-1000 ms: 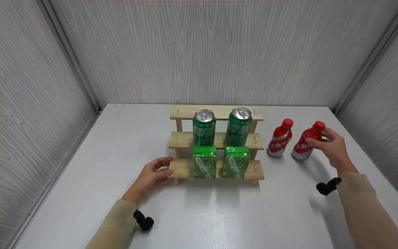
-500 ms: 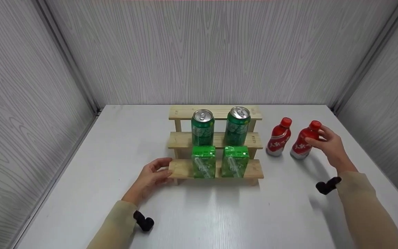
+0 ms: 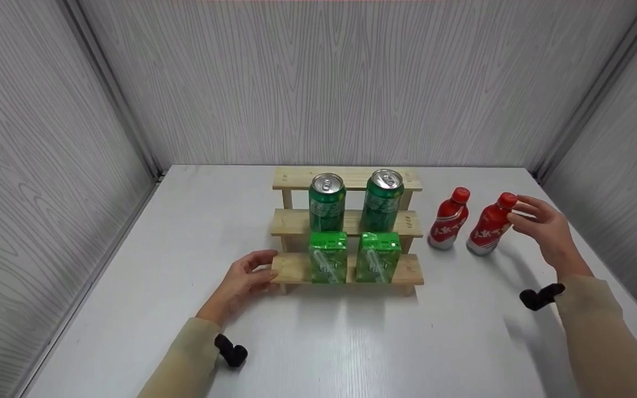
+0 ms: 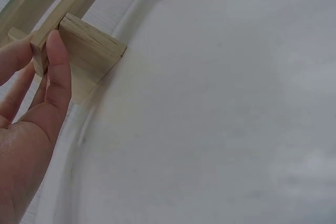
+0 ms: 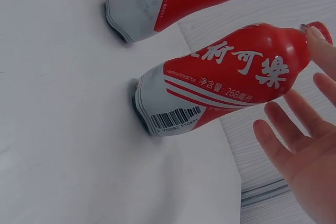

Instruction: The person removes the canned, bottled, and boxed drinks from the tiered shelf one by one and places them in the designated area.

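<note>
A three-tier wooden display rack (image 3: 291,222) stands mid-table. My left hand (image 3: 252,276) pinches the left end of its lowest board (image 4: 50,35) between thumb and fingers. Two green soda cans (image 3: 327,210) are on the middle tier and two green drink cartons (image 3: 328,265) on the lowest. To the right of the rack, two red-and-white cola bottles (image 3: 490,229) stand upright side by side. My right hand (image 3: 545,226) is beside the right-hand bottle, its fingers spread loosely near the neck and red cap (image 5: 321,32), not wrapped round it.
The white table (image 3: 186,221) is enclosed by pale wood-grain panels (image 3: 318,83) at the back and both sides. The rack's top board (image 3: 346,178) lies close to the back panel. Both sleeves carry black wrist mounts (image 3: 231,351).
My right hand has let go of the right-hand cola bottle and drawn back to the right. That bottle stays standing. My left hand keeps its hold on the rack.
</note>
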Demonstrator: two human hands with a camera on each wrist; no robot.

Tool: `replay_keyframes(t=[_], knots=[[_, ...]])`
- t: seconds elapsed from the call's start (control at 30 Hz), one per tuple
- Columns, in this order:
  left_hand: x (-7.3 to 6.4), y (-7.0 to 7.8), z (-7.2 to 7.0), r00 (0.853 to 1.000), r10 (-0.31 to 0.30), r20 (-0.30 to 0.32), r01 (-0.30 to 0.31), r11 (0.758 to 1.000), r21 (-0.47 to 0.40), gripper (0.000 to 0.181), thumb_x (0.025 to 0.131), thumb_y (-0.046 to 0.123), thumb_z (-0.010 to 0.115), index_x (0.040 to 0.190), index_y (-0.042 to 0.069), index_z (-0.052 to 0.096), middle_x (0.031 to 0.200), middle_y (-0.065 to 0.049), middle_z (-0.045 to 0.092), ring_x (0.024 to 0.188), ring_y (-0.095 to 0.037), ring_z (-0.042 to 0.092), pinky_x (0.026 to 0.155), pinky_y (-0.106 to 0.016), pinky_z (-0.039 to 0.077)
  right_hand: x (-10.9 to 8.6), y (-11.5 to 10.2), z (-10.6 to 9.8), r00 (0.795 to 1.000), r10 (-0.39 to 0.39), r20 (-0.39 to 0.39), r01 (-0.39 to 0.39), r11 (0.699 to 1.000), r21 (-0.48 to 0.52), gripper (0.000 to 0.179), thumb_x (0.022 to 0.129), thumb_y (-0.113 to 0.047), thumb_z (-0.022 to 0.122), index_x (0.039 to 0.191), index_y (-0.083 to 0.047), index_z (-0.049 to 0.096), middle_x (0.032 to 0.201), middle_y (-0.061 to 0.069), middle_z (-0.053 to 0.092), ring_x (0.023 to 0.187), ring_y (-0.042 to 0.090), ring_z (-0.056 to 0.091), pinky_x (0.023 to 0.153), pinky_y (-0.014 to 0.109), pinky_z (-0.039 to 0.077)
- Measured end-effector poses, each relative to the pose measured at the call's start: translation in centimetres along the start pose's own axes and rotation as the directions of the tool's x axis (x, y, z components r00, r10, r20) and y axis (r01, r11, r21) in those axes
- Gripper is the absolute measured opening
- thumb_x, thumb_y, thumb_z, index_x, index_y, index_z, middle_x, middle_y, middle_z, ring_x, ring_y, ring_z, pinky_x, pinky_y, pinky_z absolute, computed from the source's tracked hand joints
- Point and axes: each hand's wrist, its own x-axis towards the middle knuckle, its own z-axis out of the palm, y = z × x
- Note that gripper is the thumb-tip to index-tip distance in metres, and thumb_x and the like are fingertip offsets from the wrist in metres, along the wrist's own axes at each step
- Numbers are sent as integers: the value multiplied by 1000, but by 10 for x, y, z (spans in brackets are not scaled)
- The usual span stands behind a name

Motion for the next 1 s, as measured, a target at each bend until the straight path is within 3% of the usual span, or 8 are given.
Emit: replay_keyframes(t=[0.2,0.47,0.73,1.0], knots=[[2,2,-1,1000,4,-13,-4,999,52,56,76,9,76,127,5,52,121,-13,50,96,-24,57,76,-34,51,-2,-11,-5,994,-89,-63,95,991,98,54,84,-14,69,133,-11,47,121,5,51,98,6,57,76,18,49],[2,4,0,1000,-5,-8,5,999,52,58,75,12,78,126,7,53,124,-13,50,99,-25,56,78,-35,51,-8,-30,-5,968,-227,-109,246,947,205,45,85,-3,66,128,-4,51,117,11,57,97,14,58,76,21,51],[1,3,0,1000,-16,-21,17,999,50,56,74,13,79,125,9,55,124,-12,51,101,-26,56,78,-36,51,-9,-47,10,935,-345,-80,353,896,270,42,85,3,63,126,3,52,114,16,59,99,21,60,78,26,50],[3,0,-2,1000,-15,-4,15,998,54,57,75,11,78,127,7,53,124,-13,50,97,-25,57,77,-37,51,-11,-57,32,927,-375,3,366,907,210,44,86,2,62,128,1,51,119,16,58,105,22,59,81,25,50]])
